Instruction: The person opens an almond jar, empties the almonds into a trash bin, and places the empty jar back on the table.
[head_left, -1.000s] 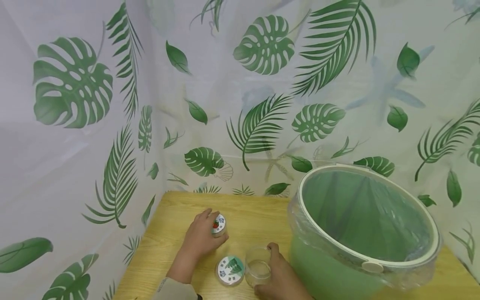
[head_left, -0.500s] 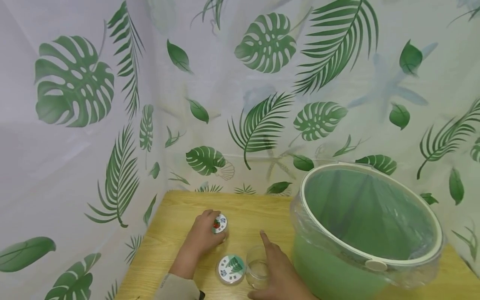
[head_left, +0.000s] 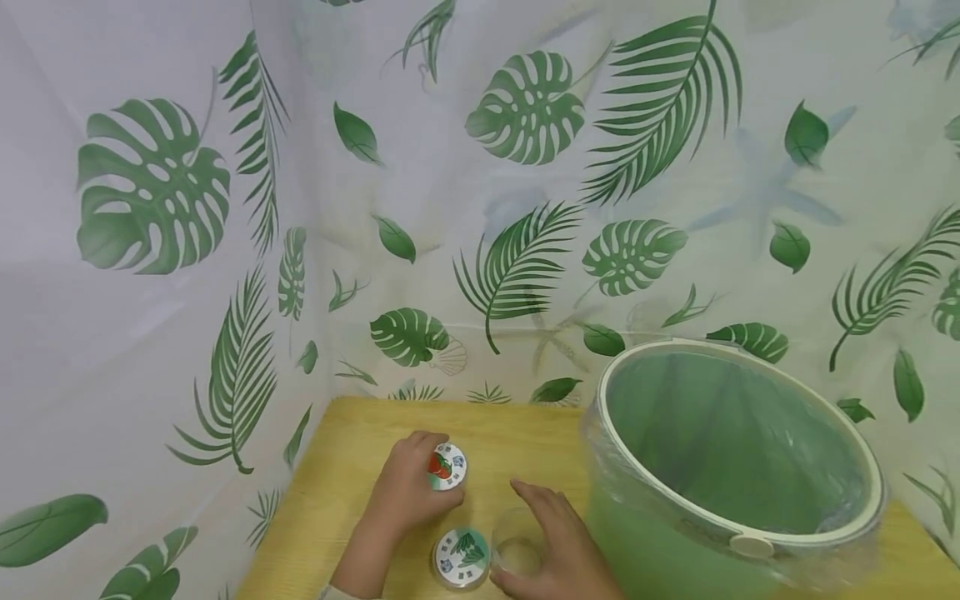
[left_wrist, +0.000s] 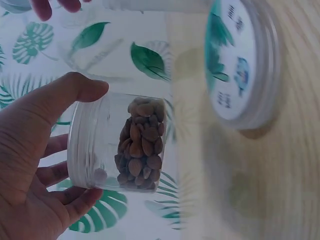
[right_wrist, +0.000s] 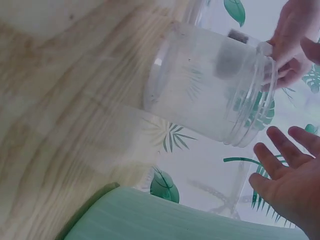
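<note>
My left hand [head_left: 411,487] holds a clear jar by its lid end, thumb on one side and fingers on the other. The jar [left_wrist: 135,145] contains brown almond-like nuts, and its white lid [head_left: 450,467] bears a red picture. My right hand [head_left: 558,546] is spread beside an uncovered clear jar [right_wrist: 210,85], its fingers apart from the threaded rim in the right wrist view. That jar stands upright on the table with nothing visible inside. Between the hands and nearer me lies a round lid [head_left: 461,558] with a green leafy picture on its label.
A large pale green bucket [head_left: 675,542] with a cream rim and a clear plastic liner stands right beside my right hand. The wooden table [head_left: 510,425] backs onto leaf-printed sheeting [head_left: 420,275] behind and to the left.
My right hand has loosened from the uncovered jar and its fingers have spread. My left hand has shifted slightly right with the nut jar, showing more of its lid. The view has tilted up a little.
</note>
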